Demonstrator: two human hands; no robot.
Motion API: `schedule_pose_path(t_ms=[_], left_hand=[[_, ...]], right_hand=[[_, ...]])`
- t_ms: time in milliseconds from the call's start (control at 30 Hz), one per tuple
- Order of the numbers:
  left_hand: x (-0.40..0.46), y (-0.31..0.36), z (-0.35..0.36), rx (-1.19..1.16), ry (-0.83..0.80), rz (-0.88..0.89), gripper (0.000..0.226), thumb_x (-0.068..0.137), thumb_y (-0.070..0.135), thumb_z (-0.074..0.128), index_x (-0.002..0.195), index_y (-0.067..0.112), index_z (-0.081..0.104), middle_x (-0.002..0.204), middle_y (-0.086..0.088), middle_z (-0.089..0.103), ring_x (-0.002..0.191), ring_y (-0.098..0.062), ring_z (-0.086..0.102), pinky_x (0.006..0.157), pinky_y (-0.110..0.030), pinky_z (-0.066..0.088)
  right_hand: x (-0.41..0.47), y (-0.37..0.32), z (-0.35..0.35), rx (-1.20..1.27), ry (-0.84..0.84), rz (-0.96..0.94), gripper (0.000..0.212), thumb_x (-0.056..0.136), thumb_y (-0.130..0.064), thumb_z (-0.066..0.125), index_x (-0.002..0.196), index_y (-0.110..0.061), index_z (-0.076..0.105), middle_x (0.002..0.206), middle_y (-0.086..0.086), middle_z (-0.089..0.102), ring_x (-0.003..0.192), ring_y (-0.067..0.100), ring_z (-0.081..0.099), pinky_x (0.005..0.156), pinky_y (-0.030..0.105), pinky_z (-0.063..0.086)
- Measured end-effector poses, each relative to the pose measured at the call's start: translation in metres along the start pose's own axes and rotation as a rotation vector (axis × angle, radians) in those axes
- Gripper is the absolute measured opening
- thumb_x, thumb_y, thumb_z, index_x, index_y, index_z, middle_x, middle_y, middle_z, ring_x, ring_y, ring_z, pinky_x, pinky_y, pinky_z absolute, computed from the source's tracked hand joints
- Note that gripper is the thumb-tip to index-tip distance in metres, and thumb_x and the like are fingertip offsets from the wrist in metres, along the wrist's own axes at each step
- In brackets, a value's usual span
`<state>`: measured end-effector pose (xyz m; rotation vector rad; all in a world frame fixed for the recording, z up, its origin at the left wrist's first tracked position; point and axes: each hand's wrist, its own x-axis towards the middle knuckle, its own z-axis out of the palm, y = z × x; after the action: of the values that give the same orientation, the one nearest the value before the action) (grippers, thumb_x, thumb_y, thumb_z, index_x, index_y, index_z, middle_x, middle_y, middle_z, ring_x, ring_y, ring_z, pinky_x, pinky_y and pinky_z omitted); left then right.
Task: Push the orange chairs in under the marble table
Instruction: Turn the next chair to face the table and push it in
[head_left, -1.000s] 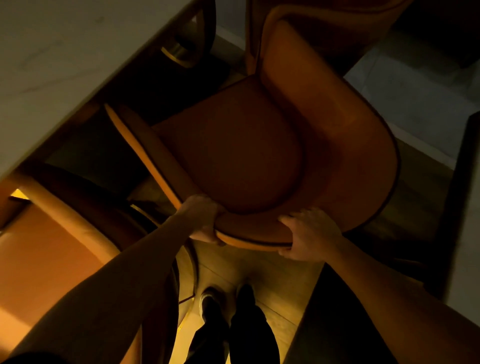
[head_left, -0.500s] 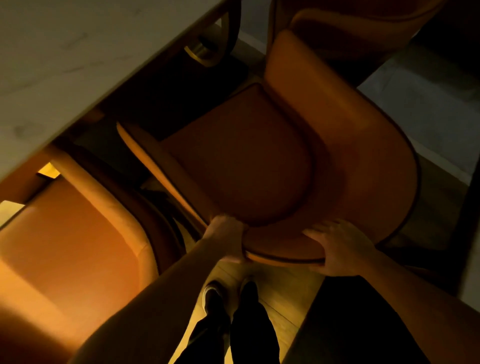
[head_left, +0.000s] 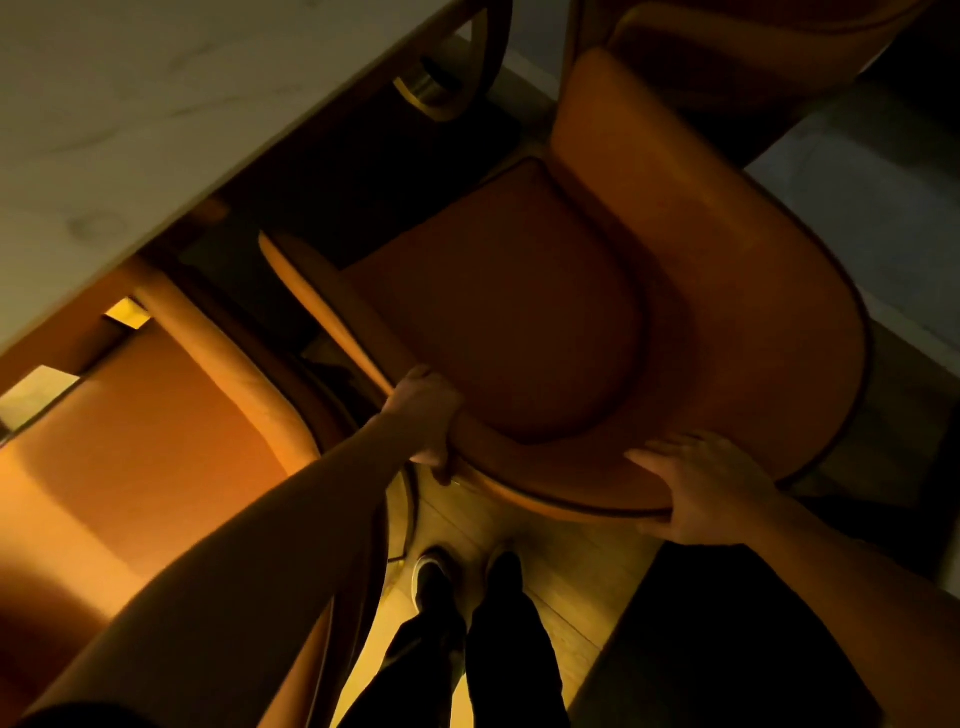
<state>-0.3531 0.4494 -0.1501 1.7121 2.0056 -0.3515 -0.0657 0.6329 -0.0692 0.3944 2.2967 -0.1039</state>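
Neighbouring chair (head_left: 130, 467) just beside gripped chair (head_left: 519, 322).

dim, warm amber light with deep black shadows; edges bend from wide-angle distortion.

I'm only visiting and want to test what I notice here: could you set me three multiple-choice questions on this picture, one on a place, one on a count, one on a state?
1. Where does the marble table lie in the head view?
A. upper left
B. lower right
C. bottom centre

2. How many hands are on the middle orange chair?
A. none
B. one
C. two

3. How far is that chair's seat under the table?
A. wholly under
B. mostly still out
C. tipped over on the floor

Answers:
1 A, its pale top fills that corner.
2 C, the left hand has a grip on the back rim and the right hand holds it too.
3 B, nearly the whole seat shows clear of the table edge.
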Motion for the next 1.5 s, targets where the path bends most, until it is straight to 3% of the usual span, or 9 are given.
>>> schedule_pose_path(t_ms=[333, 533, 800, 1133, 1300, 1500], left_hand=[[-0.016, 0.019, 0.021, -0.065, 0.055, -0.057, 0.082, 0.034, 0.080, 0.075, 0.098, 0.029, 0.069, 0.095, 0.014, 0.066, 0.097, -0.011, 0.060, 0.098, -0.029, 0.033], [-0.029, 0.033, 0.029, -0.084, 0.041, -0.051, 0.080, 0.041, 0.077, 0.078, 0.104, 0.030, 0.067, 0.100, 0.013, 0.065, 0.102, -0.011, 0.057, 0.104, -0.031, 0.032], [-0.028, 0.037, 0.025, -0.099, 0.011, -0.082, 0.075, 0.046, 0.074, 0.079, 0.105, 0.029, 0.066, 0.099, 0.013, 0.065, 0.101, -0.010, 0.058, 0.102, -0.029, 0.029], [-0.018, 0.043, 0.024, -0.062, -0.020, -0.049, 0.082, 0.044, 0.079, 0.075, 0.110, 0.031, 0.064, 0.102, 0.014, 0.065, 0.103, -0.011, 0.058, 0.103, -0.031, 0.029], [-0.022, 0.042, 0.022, -0.116, -0.005, -0.056, 0.083, 0.045, 0.074, 0.079, 0.115, 0.031, 0.063, 0.111, 0.013, 0.064, 0.111, -0.011, 0.055, 0.108, -0.031, 0.024], [-0.031, 0.031, 0.022, -0.116, 0.001, -0.032, 0.085, 0.052, 0.074, 0.076, 0.124, 0.033, 0.058, 0.126, 0.012, 0.058, 0.124, -0.012, 0.047, 0.113, -0.034, 0.019]], right_hand=[[-0.012, 0.000, 0.005, -0.057, -0.052, -0.010, 0.096, 0.076, -0.084, 0.041, 0.153, -0.033, 0.014, 0.158, -0.007, 0.024, 0.144, 0.015, 0.023, 0.117, 0.040, 0.011], [-0.021, -0.004, 0.010, -0.090, -0.100, -0.011, 0.097, 0.077, -0.084, 0.038, 0.154, -0.033, 0.009, 0.161, -0.006, 0.016, 0.147, 0.015, 0.014, 0.119, 0.040, 0.006], [-0.020, 0.005, 0.014, -0.072, -0.083, -0.056, 0.098, 0.076, -0.086, 0.035, 0.154, -0.032, 0.009, 0.160, -0.005, 0.019, 0.145, 0.016, 0.017, 0.119, 0.040, 0.008], [-0.016, 0.029, 0.011, -0.032, -0.149, -0.094, 0.117, 0.055, -0.097, 0.003, 0.154, -0.034, 0.008, 0.161, -0.004, 0.018, 0.145, 0.018, 0.018, 0.118, 0.039, 0.004], [-0.017, 0.020, 0.011, -0.043, -0.102, -0.067, 0.098, 0.076, -0.085, 0.040, 0.153, -0.031, 0.015, 0.158, -0.004, 0.024, 0.143, 0.019, 0.023, 0.119, 0.039, 0.009], [-0.018, 0.007, 0.022, 0.014, -0.097, -0.060, 0.096, 0.078, -0.080, 0.047, 0.153, -0.031, 0.014, 0.158, -0.002, 0.025, 0.143, 0.021, 0.022, 0.118, 0.040, 0.009]])
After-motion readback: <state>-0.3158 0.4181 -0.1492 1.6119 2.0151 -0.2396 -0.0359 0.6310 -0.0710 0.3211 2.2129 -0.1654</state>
